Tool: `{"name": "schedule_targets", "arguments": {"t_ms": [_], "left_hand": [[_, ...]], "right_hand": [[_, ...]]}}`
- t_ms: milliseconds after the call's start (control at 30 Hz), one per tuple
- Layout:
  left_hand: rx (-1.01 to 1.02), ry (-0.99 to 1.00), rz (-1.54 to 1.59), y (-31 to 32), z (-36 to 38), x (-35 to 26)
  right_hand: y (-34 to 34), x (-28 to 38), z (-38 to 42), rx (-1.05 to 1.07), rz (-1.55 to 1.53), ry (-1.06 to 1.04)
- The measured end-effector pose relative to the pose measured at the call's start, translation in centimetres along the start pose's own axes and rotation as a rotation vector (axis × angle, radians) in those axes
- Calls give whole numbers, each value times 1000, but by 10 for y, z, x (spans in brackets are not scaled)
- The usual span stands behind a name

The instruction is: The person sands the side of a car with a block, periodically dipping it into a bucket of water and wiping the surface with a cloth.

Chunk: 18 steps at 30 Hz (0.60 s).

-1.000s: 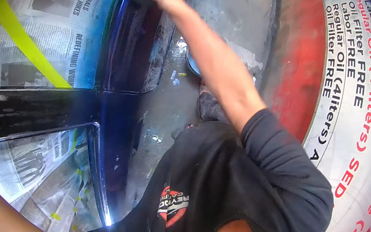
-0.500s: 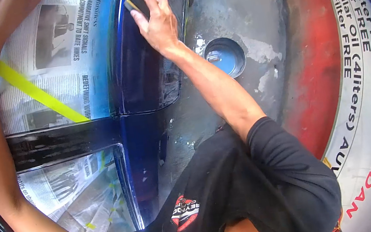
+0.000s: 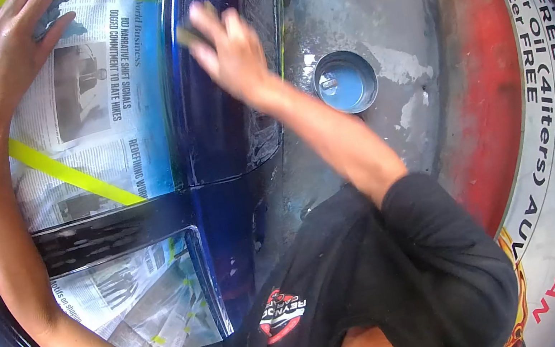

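My right hand (image 3: 234, 57) grips a small dark block with a yellowish edge, a sanding block (image 3: 195, 37), against the dark blue car body panel (image 3: 213, 133). Motion blurs both the hand and the block. On the left, my left hand (image 3: 15, 51) rests on the newspaper (image 3: 85, 80) masking the car window, its thumb and fingers apart and nothing seen in them. Some of its fingertips run toward the top edge of the view. Yellow-green tape (image 3: 75, 176) crosses the newspaper.
A round bucket (image 3: 344, 83) of bluish liquid stands on the stained grey floor (image 3: 382, 11), right of the car. Farther right are a red strip (image 3: 472, 70) and a white printed banner (image 3: 538, 125). A dark pillar (image 3: 113, 236) divides the masked windows.
My left hand has come into view over the newspaper. My right hand and the sanding block have shifted slightly down and left along the panel. The whole view has shifted a little.
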<state>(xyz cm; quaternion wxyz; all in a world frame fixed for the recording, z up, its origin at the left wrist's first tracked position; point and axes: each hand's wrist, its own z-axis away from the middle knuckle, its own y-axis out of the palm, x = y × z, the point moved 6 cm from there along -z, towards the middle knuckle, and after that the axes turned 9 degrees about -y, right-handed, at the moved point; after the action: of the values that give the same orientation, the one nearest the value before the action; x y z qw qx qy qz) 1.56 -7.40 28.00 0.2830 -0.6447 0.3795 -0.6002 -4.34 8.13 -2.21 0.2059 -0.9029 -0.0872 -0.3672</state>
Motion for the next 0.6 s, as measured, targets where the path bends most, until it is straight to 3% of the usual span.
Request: {"name": "schedule_targets", "arguments": {"t_ms": [100,167,267,300,367,500,600], "left_hand": [[0,-14,2,-9,1,-15],[-13,2,-3,-9,-1,-18],[9,-22,18,-11,-1,-19],[8,-25,9,-8,1,-17],[-6,-45,-5,-1,2,-10],[-21,-6,-30,-5,0,-14],[-8,-5,-33,-5,2,-13]], "right_hand": [[-8,28,47,74,-10,-114],[3,-2,-1,13,59,-88],[1,-52,-108,16,39,217],[4,-58,-121,1,79,230],[10,-50,-91,10,43,155],[3,23,50,61,-79,-109],[3,6,7,76,22,-109]]}}
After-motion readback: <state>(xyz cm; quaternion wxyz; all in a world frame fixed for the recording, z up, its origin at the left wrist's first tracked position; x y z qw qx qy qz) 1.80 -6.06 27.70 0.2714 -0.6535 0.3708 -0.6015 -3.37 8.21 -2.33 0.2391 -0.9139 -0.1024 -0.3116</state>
